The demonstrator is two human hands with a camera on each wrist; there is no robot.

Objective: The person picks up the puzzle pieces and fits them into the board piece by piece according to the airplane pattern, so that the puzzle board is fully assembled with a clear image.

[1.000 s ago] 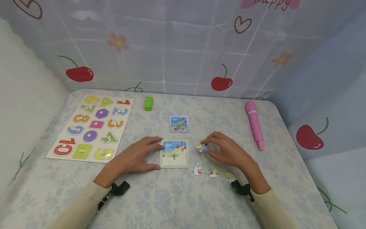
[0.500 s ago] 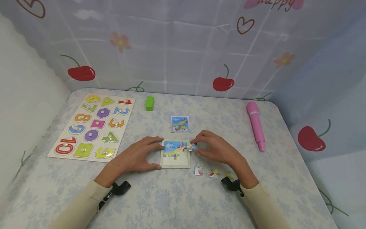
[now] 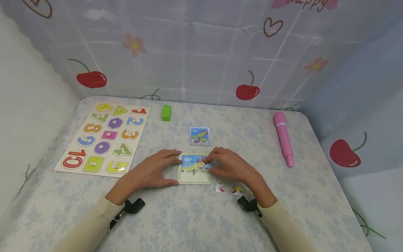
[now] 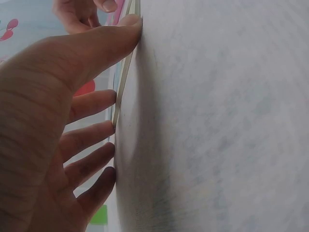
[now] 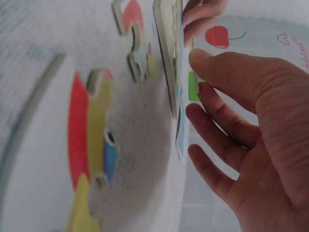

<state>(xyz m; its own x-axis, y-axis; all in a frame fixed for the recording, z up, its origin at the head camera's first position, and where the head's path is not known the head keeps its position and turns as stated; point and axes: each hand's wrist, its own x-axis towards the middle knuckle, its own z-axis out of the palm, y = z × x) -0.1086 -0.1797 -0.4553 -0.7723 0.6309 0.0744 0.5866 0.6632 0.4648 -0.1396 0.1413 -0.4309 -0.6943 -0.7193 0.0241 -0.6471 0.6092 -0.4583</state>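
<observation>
In the head view a square jigsaw tray lies mid-table, its upper part filled with blue sky and a yellow plane. My left hand steadies its left edge, thumb low and fingertips high along the rim. Between thumb and index finger my right hand pinches a small jigsaw piece over the tray's right side. Edge-on in the right wrist view, this piece looks raised off the tray. Loose pieces lie right of the tray: one with pink, one red and yellow, another mostly behind the right wrist.
A picture card of the plane lies behind the tray. At left is a number-and-shape peg board, with a green block near its far corner. A pink microphone-shaped toy lies at right. A printed curtain hangs behind the table.
My right hand has moved left, carrying the jigsaw piece from beside the tray to over its right part. The left hand has stayed on the tray's edge.
</observation>
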